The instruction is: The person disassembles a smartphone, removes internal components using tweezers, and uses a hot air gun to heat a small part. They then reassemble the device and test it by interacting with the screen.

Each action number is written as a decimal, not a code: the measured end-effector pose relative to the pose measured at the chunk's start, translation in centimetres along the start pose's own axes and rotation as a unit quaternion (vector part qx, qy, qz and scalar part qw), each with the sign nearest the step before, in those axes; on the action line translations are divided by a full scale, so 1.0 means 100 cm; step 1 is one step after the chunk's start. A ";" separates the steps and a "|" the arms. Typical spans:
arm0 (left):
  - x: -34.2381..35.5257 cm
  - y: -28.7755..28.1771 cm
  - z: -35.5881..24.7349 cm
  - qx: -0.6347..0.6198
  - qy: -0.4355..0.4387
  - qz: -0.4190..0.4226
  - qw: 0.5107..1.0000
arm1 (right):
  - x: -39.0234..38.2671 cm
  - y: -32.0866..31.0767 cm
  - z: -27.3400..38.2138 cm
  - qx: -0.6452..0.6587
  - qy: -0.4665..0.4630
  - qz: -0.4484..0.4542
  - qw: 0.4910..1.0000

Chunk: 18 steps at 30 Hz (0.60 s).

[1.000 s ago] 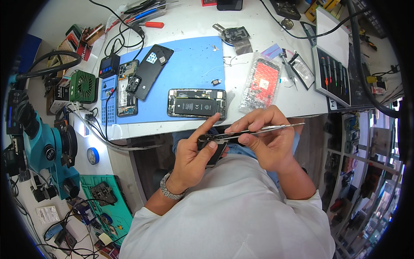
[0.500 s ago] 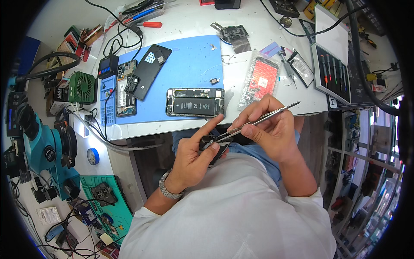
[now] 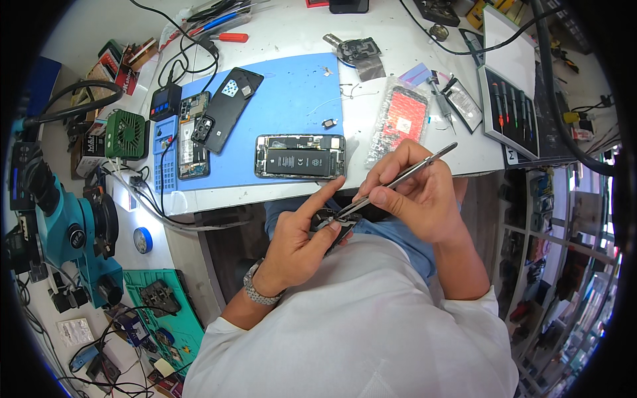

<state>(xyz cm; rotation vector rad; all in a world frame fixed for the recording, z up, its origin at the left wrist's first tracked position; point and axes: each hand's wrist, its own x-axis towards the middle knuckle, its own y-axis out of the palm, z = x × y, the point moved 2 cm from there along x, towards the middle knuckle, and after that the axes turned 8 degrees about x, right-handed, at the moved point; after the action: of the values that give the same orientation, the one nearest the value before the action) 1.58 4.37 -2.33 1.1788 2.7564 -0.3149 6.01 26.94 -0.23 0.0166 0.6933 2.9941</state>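
Below the table's front edge, my left hand (image 3: 296,244) holds a small dark phone part (image 3: 323,217) between thumb and fingers, its index finger stretched toward the table. What exactly the part is cannot be made out. Metal tweezers (image 3: 415,170) are gripped in my right hand (image 3: 421,196), slanting down to the left. Their tips touch or hover at the part beside my left thumb. Just beyond my left index finger, an opened phone (image 3: 300,158) lies on the blue mat (image 3: 285,86), its black battery and inner parts exposed.
Left on the mat lie another opened phone (image 3: 194,149) and a black back cover (image 3: 231,109). Bubble-wrapped red item (image 3: 403,119), a screwdriver case (image 3: 509,109) and a syringe (image 3: 443,106) sit to the right. A teal microscope (image 3: 73,229) and green fan (image 3: 126,134) stand at the left.
The tweezers and my right hand have shifted slightly, the shaft now tilting a little more steeply. My left hand still holds the dark part in nearly the same place.
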 end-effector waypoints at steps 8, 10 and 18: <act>0.000 0.000 0.001 0.002 0.005 0.005 1.000 | 0.001 -0.005 -0.003 0.007 0.007 0.011 1.000; 0.000 0.000 0.001 0.000 0.005 0.006 1.000 | 0.001 -0.005 -0.003 0.016 0.007 0.011 1.000; 0.000 0.001 0.001 0.014 -0.006 0.008 1.000 | -0.006 0.005 0.008 -0.076 -0.052 0.031 0.995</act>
<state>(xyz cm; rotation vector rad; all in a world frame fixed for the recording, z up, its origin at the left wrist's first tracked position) 1.61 4.39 -2.47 1.1998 2.7389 -0.3582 6.64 26.77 0.72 0.1883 0.4619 3.0699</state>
